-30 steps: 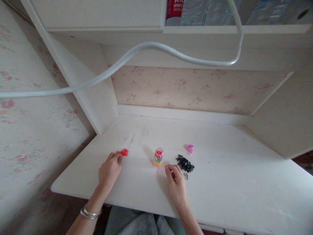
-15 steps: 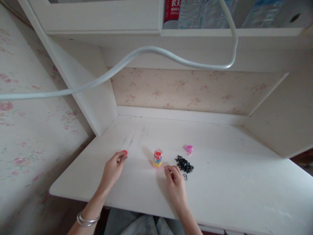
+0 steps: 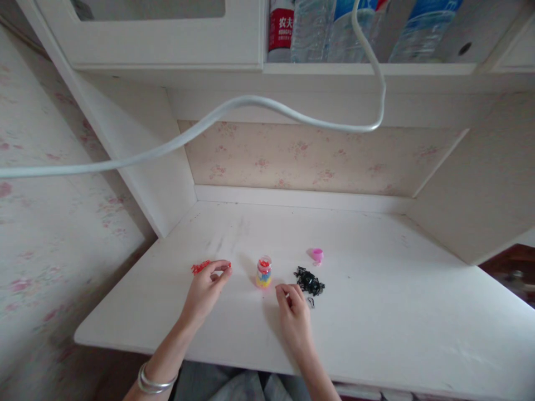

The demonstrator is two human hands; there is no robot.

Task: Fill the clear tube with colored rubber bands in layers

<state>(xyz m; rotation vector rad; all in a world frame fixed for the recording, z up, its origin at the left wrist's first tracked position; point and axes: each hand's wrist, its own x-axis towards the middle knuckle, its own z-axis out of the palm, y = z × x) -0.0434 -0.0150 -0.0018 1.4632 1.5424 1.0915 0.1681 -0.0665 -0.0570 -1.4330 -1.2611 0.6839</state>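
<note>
My left hand point(image 3: 209, 287) is pinched, with a small red piece point(image 3: 229, 265) between thumb and fingertips. Just behind its knuckles lies a little pile of red pieces point(image 3: 199, 268), partly covered by the hand. A small clear jar point(image 3: 263, 273) stands upright between my hands, with red pieces on top, blue in the middle and yellow at the bottom. My right hand point(image 3: 293, 314) is closed in a pinch close to the jar's right side; what its fingertips hold, if anything, is too small to make out. Beside it lies a heap of small black loops point(image 3: 309, 282).
A pink cap point(image 3: 317, 255) sits behind the black heap. One dark loop point(image 3: 311, 302) lies apart near my right hand. Overhead, a white cable point(image 3: 251, 101) crosses the view below a shelf with water bottles point(image 3: 309, 33). The white desk point(image 3: 376, 323) has side panels.
My left hand has moved right, toward the jar, with a red piece in its fingertips, uncovering the red pile. My right hand stays near the jar. The camera view has shifted slightly.
</note>
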